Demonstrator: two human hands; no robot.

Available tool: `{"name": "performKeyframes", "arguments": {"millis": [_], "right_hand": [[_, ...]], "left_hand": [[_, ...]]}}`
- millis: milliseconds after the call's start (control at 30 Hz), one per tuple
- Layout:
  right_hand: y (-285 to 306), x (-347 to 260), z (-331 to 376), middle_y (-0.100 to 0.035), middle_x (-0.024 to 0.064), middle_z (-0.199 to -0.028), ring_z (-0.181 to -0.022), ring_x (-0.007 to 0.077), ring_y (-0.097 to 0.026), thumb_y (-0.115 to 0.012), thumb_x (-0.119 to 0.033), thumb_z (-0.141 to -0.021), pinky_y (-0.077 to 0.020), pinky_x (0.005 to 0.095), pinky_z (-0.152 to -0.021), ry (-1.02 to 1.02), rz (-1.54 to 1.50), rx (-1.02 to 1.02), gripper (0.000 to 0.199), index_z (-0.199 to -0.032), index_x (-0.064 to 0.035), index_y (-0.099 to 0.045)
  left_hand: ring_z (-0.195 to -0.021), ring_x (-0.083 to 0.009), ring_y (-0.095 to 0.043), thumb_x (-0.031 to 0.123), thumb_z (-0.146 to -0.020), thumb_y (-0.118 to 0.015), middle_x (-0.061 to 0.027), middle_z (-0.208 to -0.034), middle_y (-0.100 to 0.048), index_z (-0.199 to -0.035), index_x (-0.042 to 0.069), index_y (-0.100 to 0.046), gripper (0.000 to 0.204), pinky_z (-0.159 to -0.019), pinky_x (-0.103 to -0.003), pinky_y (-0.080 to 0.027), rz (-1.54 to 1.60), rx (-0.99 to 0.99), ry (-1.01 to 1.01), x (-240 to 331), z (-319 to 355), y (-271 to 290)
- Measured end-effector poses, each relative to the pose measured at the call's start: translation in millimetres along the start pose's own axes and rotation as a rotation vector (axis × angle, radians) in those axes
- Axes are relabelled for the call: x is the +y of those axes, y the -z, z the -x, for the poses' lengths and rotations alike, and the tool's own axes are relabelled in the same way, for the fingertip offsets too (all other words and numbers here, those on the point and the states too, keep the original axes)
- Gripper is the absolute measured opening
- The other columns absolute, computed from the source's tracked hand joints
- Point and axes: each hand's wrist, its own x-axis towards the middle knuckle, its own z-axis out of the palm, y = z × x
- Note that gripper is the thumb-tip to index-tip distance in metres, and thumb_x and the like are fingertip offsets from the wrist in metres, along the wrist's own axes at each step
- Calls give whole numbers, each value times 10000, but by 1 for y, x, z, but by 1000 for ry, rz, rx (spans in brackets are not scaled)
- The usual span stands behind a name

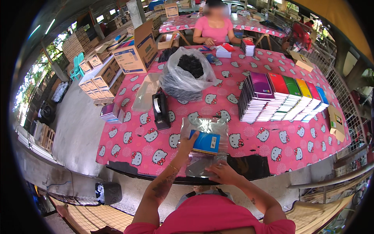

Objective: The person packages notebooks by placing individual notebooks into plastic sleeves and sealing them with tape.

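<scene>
A small stack of spiral notebooks with a blue cover (205, 142) lies on a clear plastic bag (202, 124) near the table's front edge; whether it is fully inside I cannot tell. My left hand (187, 143) grips the stack's left side, its thumb on the cover. Closer to me, my right hand (223, 172) has its fingers closed on the near end of the clear plastic, low at the table edge. A black tape dispenser (160, 111) stands left of the stack, beyond my left hand. Flat clear plastic sleeves (146, 93) lie farther left.
Tall notebook stacks (269, 99) in several colours stand at right. A plastic bag of black coils (185, 76) sits at centre back. Purple notebooks (112, 113) are by the left edge, near a carton (134, 54). Across the table, a person in pink (214, 29) handles notebooks.
</scene>
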Motion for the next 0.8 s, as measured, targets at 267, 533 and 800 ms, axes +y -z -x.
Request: {"name": "performKeyframes", "arguments": {"millis": [267, 533, 800], "right_hand": [[22, 58, -20, -562, 81, -1353, -1291, 324, -492, -728, -250, -809, -372, 494, -1063, -422, 37, 422, 543, -1323, -174, -569], [26, 77, -41, -580, 127, -1289, -1198, 318, -557, -752, -266, -811, -444, 453, -1001, -481, 33, 311, 596, -1344, -94, -549], [10, 71, -68, -635, 77, -1147, -986, 123, -600, -597, -302, -981, -508, 283, -821, -890, -1133, 322, 502, -1380, -7, -518]], "left_hand": [[-848, -226, -639, 691, -791, -685, -121, -863, -656, -1081, -88, -650, 833, -720, -389, -501, -102, -89, 277, -21, -2, -8], [-997, -449, -662, 823, -820, -468, -302, -981, -689, -973, -83, -682, 943, -885, -507, -497, -656, 114, 21, -3, 5, -6], [-1008, -418, -650, 823, -855, -417, -266, -968, -678, -980, -58, -661, 923, -910, -477, -476, -423, 105, 23, -27, 0, 16]]}}
